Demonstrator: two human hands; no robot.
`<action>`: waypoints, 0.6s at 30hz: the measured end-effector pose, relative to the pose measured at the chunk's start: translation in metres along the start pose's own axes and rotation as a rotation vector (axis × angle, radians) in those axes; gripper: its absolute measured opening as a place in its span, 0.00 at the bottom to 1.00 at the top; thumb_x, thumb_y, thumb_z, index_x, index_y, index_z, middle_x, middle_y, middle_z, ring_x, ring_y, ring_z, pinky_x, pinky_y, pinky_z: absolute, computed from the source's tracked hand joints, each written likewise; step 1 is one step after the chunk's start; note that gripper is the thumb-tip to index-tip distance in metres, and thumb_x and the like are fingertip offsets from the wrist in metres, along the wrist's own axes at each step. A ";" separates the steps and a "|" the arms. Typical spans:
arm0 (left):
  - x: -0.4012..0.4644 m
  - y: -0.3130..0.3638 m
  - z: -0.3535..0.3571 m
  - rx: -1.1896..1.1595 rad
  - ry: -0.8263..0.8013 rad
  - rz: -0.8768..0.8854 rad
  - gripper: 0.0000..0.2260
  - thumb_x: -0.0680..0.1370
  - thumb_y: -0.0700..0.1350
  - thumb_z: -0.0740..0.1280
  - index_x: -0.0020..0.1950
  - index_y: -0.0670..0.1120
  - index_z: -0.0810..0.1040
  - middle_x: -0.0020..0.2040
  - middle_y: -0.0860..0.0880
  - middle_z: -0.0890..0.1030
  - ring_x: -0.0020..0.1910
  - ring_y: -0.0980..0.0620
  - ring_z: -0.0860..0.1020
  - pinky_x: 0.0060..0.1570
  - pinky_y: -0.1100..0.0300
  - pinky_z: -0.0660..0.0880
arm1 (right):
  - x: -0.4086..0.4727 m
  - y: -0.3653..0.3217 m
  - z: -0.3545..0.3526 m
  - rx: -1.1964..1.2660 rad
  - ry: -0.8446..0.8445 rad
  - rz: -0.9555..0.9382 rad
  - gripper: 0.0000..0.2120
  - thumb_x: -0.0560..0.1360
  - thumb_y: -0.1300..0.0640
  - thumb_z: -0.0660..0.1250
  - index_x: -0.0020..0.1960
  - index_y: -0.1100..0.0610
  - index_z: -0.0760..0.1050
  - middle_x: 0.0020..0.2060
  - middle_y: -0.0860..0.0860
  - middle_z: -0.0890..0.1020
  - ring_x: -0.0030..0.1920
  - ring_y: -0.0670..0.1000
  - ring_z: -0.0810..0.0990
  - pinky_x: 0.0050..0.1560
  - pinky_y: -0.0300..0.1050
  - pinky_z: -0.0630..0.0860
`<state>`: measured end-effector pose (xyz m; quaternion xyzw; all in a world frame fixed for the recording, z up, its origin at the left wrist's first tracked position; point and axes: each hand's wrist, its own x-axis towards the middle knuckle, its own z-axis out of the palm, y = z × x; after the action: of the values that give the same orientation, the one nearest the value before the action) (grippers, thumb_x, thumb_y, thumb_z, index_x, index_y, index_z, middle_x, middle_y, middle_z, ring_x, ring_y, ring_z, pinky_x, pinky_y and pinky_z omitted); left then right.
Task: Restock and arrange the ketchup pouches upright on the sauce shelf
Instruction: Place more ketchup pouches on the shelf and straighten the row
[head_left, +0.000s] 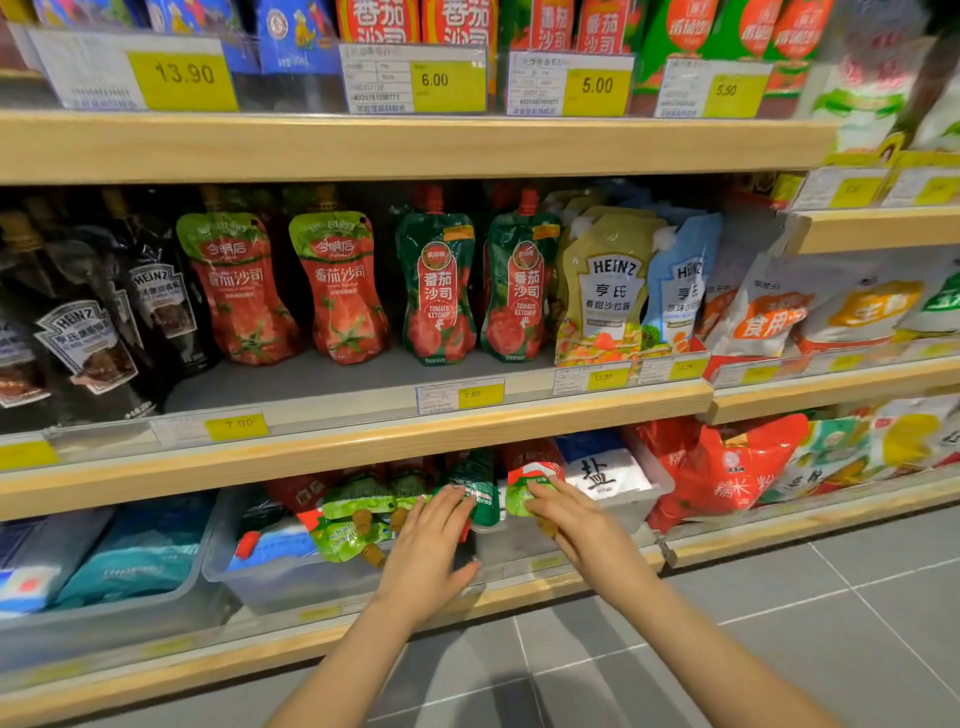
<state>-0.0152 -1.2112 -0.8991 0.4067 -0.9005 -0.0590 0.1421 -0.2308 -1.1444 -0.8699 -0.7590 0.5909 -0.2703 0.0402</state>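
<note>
On the middle sauce shelf (363, 441) stand two red pouches with green tops (239, 291) and two dark green ketchup pouches (439, 286), all upright. Below, in a clear bin (291, 582) on the bottom shelf, several ketchup pouches (353, 519) lie flat in a heap. My left hand (431, 551) rests on a dark green pouch (475, 488) there, fingers over its lower end. My right hand (563, 514) has its fingers on a red and green pouch (530, 478). Whether either pouch is lifted cannot be told.
Black Heinz bottles (78, 332) fill the shelf's left, Heinz salad dressing pouches (608, 291) its right. A white salt bag (602, 473) lies in a bin beside my right hand. Red rice flour bags (727, 473) sit further right. Grey floor tiles (779, 623) run below.
</note>
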 end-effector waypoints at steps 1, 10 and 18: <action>0.003 0.006 -0.002 -0.056 0.018 0.003 0.35 0.75 0.56 0.64 0.76 0.50 0.52 0.77 0.52 0.53 0.76 0.54 0.48 0.74 0.57 0.43 | 0.005 -0.001 -0.013 0.065 0.026 0.034 0.19 0.73 0.68 0.65 0.62 0.56 0.75 0.66 0.50 0.74 0.69 0.50 0.66 0.69 0.42 0.62; 0.047 0.067 -0.037 -0.712 0.088 -0.222 0.39 0.64 0.51 0.77 0.70 0.49 0.63 0.66 0.50 0.70 0.65 0.53 0.69 0.63 0.62 0.66 | 0.066 -0.031 -0.118 0.334 -0.098 0.091 0.05 0.75 0.58 0.65 0.51 0.53 0.76 0.42 0.44 0.79 0.43 0.36 0.76 0.42 0.28 0.72; 0.040 0.054 -0.056 -0.761 0.071 -0.215 0.30 0.60 0.53 0.78 0.60 0.55 0.73 0.54 0.54 0.82 0.50 0.59 0.79 0.52 0.59 0.76 | 0.087 -0.055 -0.134 0.874 -0.103 0.282 0.05 0.74 0.61 0.67 0.46 0.53 0.79 0.38 0.47 0.85 0.43 0.45 0.83 0.41 0.36 0.79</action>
<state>-0.0621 -1.2044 -0.8258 0.4186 -0.7611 -0.3890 0.3069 -0.2308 -1.1736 -0.7039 -0.5955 0.5162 -0.4478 0.4224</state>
